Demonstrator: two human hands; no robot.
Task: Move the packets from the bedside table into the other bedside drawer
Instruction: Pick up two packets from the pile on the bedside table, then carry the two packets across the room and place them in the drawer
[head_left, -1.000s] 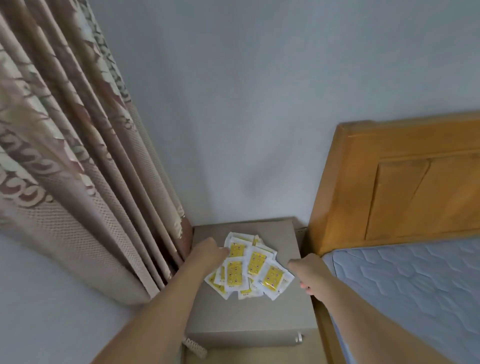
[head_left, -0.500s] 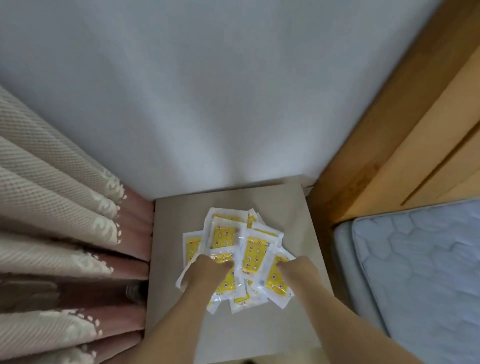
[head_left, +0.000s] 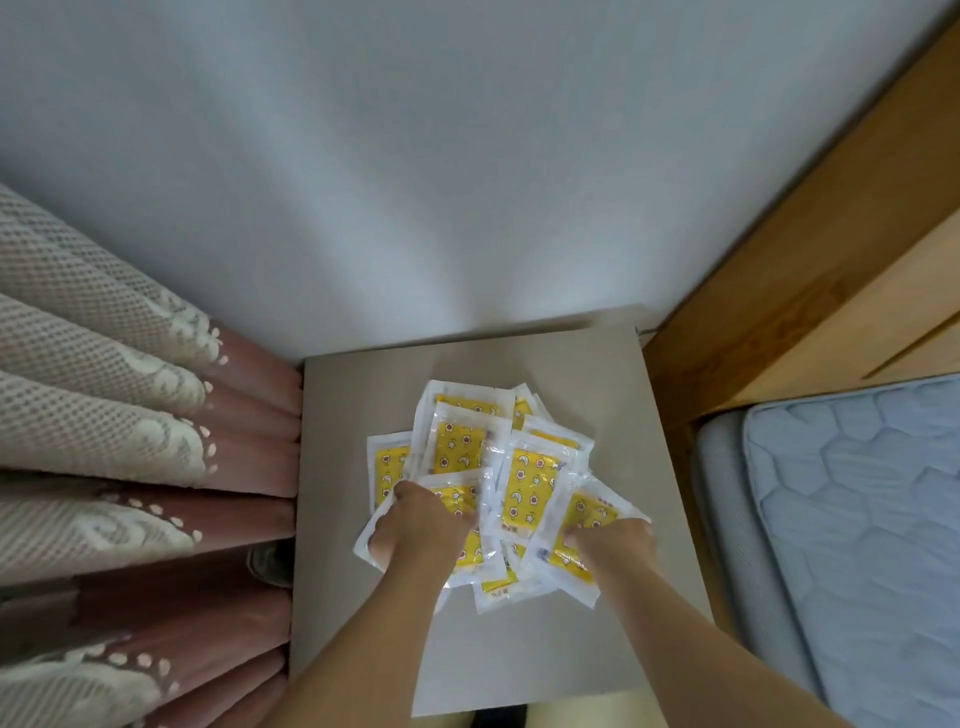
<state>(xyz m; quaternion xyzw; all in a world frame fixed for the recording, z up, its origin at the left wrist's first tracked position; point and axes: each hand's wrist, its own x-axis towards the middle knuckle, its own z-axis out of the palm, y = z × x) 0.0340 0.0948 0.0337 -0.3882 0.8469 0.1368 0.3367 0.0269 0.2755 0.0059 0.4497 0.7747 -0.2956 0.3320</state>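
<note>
Grey matte worktop (head_left: 597, 374), glossy yellow packets (head_left: 524, 483) heaped, left hand (head_left: 421, 525) and right hand (head_left: 615, 543) gripping them, fingertips hidden.

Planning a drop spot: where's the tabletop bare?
Bare strips on the bedside table: along the wall, along the curtain, beside the bed frame, plus the near edge. Centre is crowded: packets under left hand and right hand.

Two bare forearms reach in from the bottom edge, toward the bedside table (head_left: 670, 597). No sleeve, watch, ring or glove shows on either. The left hand (head_left: 415, 525) and right hand (head_left: 613, 545) are bare, seen from the back; their fingertips are hidden from view.
</note>
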